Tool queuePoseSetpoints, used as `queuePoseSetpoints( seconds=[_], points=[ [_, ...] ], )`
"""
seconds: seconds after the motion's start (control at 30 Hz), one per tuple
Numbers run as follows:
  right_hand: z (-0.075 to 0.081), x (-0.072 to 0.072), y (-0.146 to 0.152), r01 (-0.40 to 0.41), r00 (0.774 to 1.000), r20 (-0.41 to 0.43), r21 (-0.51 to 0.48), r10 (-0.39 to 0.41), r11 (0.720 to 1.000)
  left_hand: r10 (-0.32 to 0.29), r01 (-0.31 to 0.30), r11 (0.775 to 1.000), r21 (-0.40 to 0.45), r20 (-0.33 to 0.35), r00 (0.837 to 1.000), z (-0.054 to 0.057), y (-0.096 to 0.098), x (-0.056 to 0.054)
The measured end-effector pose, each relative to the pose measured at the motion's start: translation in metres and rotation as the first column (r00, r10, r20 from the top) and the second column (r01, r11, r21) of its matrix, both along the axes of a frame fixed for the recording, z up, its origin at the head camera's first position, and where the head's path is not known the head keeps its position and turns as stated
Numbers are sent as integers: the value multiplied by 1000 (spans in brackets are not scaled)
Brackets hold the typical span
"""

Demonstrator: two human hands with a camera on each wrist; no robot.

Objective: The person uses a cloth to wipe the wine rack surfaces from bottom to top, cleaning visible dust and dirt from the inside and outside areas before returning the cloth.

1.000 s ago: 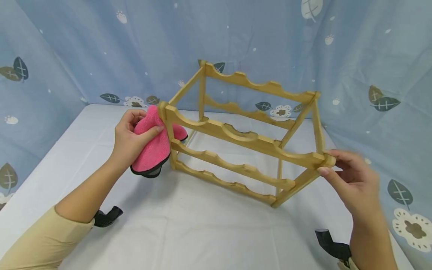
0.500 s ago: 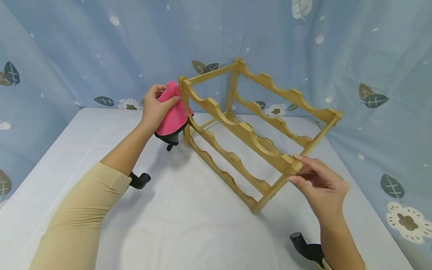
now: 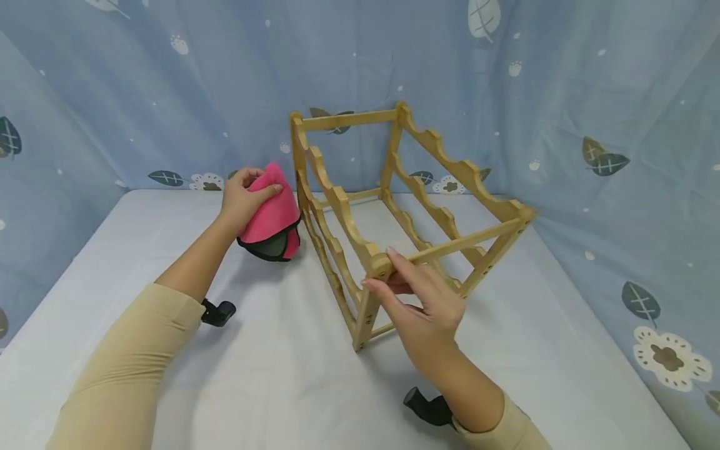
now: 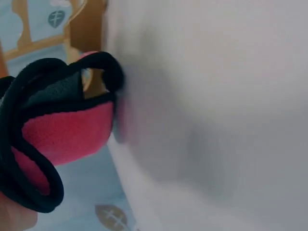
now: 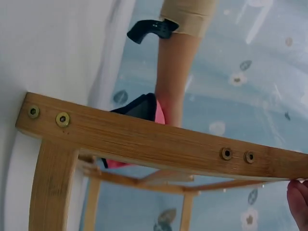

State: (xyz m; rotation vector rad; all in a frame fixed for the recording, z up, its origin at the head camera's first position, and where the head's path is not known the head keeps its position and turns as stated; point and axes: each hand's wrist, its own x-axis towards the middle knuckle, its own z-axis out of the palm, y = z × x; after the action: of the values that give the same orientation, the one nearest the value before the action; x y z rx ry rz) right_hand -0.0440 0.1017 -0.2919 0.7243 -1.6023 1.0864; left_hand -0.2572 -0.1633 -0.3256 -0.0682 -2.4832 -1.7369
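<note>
In the head view, the left hand (image 3: 243, 200) pinches a pink plush cloth with black edging (image 3: 275, 215), just beside a scalloped yellow-brown wooden rack (image 3: 339, 201); the right hand (image 3: 429, 303) pinches that rack's near top corner. In the left wrist view, the cloth's folds extend past a fingertip (image 4: 17, 214), near the white-covered table (image 4: 240, 62). In the right wrist view, brass-coloured screws (image 5: 62, 119) dot the rack's post, touching the fingertips (image 5: 298, 207).

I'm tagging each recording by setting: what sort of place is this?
Probably a staged indoor filming spot: a white-covered table, blue leaf-print fabric hanging behind it and along both sides, and a black fitting at each wrist.
</note>
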Motion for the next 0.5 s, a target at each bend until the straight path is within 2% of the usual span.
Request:
queuePoseSetpoints(
  seconds=[0.1,0.17,0.3,0.37,0.5],
  points=[
    [1,-4,-10,-29,999,-11,38,30,999,-23,23,1000,-3,13,1000,-6,-13,16],
    [1,-5,-8,-50,999,-2,58,51,997,-49,49,999,-1,20,999,-7,-18,30],
    [4,-9,21,-83,997,1,25,83,996,-121,120,993,7,45,992,-3,-20,63],
    [7,-14,42,-67,998,-16,-20,67,998,-149,149,989,18,61,987,-1,-17,79],
    [19,-21,88,82,996,-36,-82,-85,993,-207,201,977,71,84,975,1,-1,106]
  ],
)
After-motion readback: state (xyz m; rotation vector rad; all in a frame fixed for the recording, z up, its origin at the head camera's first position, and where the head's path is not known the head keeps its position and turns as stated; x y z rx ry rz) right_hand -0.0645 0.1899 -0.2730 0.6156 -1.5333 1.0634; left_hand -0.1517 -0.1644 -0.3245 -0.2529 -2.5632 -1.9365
